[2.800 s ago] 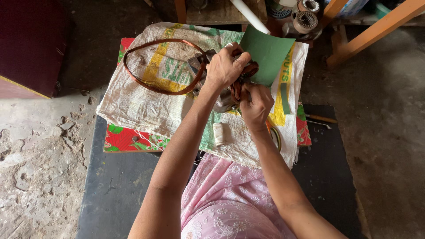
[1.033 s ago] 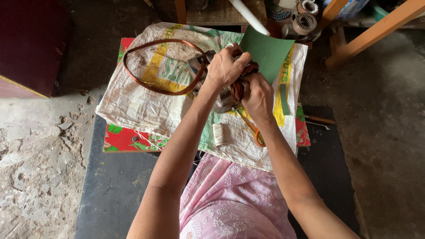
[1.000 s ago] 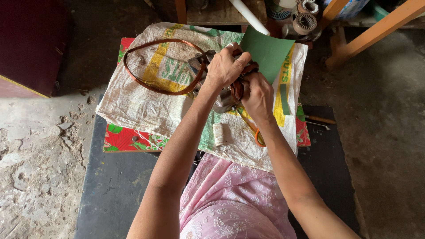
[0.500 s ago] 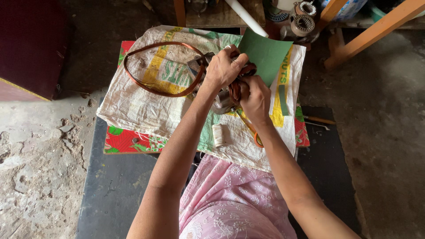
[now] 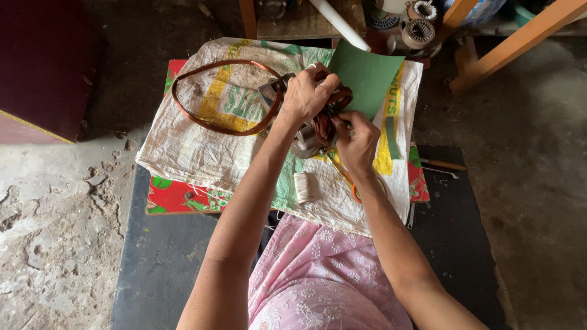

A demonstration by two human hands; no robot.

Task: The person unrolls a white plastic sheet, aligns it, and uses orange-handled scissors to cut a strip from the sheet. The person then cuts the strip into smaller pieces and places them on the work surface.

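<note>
Copper windings gleam reddish-brown in the motor stator [image 5: 318, 125], which sits near the far right of the woven sack [image 5: 202, 153] spread over the low table [image 5: 177, 198]. Left hand [image 5: 309, 95] is clamped over the top of the stator, steadying it; right hand [image 5: 358, 140] is closed at its near side, fingers pinched on something fine among the coils, too small to tell. A green insulating sheet [image 5: 367, 76] stands tucked behind the windings. A loose copper wire loop [image 5: 223, 98] lies to the left, a spool of white thread [image 5: 302, 186] toward the near edge. Good form here, I'd say: keep the left grip firm, work the right fingertips gently so the enamelled wire isn't nicked.
</note>
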